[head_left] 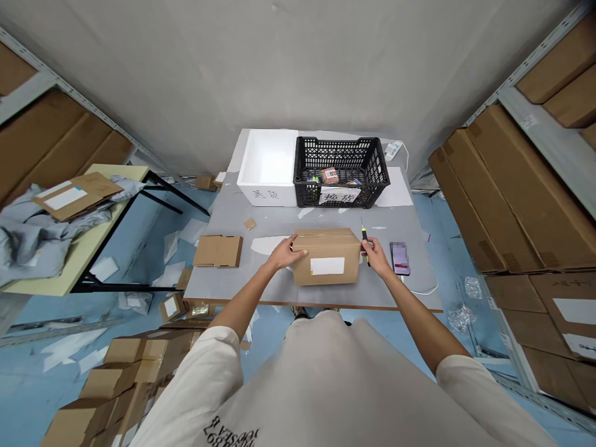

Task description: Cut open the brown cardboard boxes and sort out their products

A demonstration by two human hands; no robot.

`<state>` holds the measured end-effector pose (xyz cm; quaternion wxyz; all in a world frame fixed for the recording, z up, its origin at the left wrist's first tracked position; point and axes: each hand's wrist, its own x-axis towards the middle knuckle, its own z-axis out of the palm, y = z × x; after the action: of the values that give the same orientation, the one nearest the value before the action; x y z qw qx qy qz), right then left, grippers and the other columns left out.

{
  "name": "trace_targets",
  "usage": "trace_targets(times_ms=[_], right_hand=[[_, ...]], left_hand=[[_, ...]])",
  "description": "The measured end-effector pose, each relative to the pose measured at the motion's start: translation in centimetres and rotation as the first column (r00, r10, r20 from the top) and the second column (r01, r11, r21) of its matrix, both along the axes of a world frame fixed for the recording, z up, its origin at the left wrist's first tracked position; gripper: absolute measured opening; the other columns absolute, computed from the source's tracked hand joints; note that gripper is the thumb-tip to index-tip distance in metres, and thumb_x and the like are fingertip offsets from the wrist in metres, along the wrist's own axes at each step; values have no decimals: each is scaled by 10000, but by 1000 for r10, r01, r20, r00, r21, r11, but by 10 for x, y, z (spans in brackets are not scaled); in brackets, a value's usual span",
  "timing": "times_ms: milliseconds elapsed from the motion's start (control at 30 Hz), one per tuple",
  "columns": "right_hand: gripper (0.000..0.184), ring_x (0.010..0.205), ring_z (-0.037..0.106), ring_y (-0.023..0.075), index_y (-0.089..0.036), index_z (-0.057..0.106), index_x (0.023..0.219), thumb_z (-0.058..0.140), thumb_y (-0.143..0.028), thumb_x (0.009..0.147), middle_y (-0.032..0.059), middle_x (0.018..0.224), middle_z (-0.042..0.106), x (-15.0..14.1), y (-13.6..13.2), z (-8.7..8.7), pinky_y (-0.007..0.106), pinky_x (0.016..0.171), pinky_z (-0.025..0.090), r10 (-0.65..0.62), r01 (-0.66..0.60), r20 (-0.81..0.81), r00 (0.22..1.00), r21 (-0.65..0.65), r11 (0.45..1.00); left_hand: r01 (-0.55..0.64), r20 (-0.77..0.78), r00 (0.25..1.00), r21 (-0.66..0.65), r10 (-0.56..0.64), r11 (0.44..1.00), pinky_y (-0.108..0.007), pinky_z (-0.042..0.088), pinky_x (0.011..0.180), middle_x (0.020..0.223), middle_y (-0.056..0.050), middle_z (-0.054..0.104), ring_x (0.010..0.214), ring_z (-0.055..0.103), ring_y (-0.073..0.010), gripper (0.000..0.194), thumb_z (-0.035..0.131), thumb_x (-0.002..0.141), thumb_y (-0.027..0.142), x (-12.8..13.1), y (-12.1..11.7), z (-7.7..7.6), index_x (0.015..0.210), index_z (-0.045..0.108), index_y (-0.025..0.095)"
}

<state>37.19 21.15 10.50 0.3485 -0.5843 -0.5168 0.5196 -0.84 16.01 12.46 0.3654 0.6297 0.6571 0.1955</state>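
A closed cardboard box with a white label on its front side lies before me near the table's front edge. My left hand grips the box's left end, thumb on the front side and fingers over the upper edge. At the box's right end, my right hand is closed around a black and yellow utility knife, whose thin blade points away from me. Whether that hand also touches the box I cannot tell.
Behind the box stand a white foam bin and a black plastic crate with small packages inside. A phone lies to the right, a flat small carton to the left. Shelves of cartons flank the table.
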Motion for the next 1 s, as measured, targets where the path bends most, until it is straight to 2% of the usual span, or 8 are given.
trace_targets(times_ms=[133, 200, 333, 400, 533, 667, 867, 1000], right_hand=[[569, 1049, 693, 246, -251, 510, 1110, 591, -736, 824, 73, 1016, 735, 12, 1, -7, 405, 873, 561, -60, 60, -4, 998, -31, 998], [552, 1067, 692, 242, -256, 511, 1076, 607, -731, 812, 69, 1025, 737, 15, -1, -14, 405, 890, 568, -87, 85, -31, 996, -56, 995], [521, 1116, 687, 239, -265, 507, 1055, 638, -701, 800, 79, 1132, 720, 23, -7, -26, 401, 911, 576, -148, 140, -66, 987, -107, 984], [518, 1121, 687, 238, -264, 504, 1068, 637, -691, 806, 92, 1210, 697, 29, -12, -30, 394, 911, 575, -165, 156, -50, 985, -141, 978], [540, 1031, 712, 223, -265, 479, 1116, 608, -698, 820, 91, 1219, 690, 40, -28, -37, 364, 835, 589, -127, 124, 2, 992, -232, 965], [554, 896, 726, 202, -267, 457, 1119, 572, -723, 826, 66, 1110, 713, 42, -40, -41, 348, 754, 597, -80, 94, 58, 995, -284, 954], [561, 906, 733, 222, -259, 477, 1132, 539, -735, 843, 65, 1022, 740, 42, -24, -24, 381, 828, 579, -89, 101, 91, 992, -138, 985], [577, 898, 733, 224, -251, 489, 1157, 532, -739, 852, 76, 1013, 746, 40, -6, -9, 390, 847, 573, -113, 120, 87, 990, -74, 990]], left_hand=[[-84, 2, 996, -114, 85, 990, -377, 496, 953, 1210, -136, 687, 1100, 650, -300, 710, 533, 860, 722, 22, 20, -9, 1292, 660, 173], [-115, 48, 991, -149, 124, 982, -375, 492, 969, 1210, -137, 700, 1121, 650, -296, 680, 493, 895, 699, 34, 26, -18, 1282, 658, 164], [-181, 215, 951, -193, 222, 964, -351, 483, 1012, 1407, -138, 608, 1251, 604, -262, 724, 454, 941, 664, 46, 23, -35, 1501, 435, 205], [-169, 281, 929, -257, 240, 952, -376, 467, 1051, 1494, -171, 522, 1323, 556, -285, 850, 538, 895, 690, 43, 14, -41, 1562, 329, 206], [92, 455, 887, -342, 79, 935, -490, 417, 1117, 1630, -262, 254, 1450, 404, -371, 1441, 890, 606, 577, 33, -14, -57, 1630, -61, 227], [186, 454, 891, -305, -29, 934, -553, 394, 1114, 1548, -267, 405, 1342, 537, -349, 1585, 925, 562, 453, 34, -39, -66, 1563, -287, 239], [101, 340, 940, -260, -6, 960, -429, 528, 937, 1368, -182, 620, 1020, 712, -252, 1199, 727, 807, 530, 40, -30, -39, 1621, -105, 241], [-92, 132, 985, -170, 115, 981, -396, 507, 920, 1194, -122, 711, 1060, 689, -280, 819, 554, 908, 627, 40, -10, -12, 1579, 266, 254]])
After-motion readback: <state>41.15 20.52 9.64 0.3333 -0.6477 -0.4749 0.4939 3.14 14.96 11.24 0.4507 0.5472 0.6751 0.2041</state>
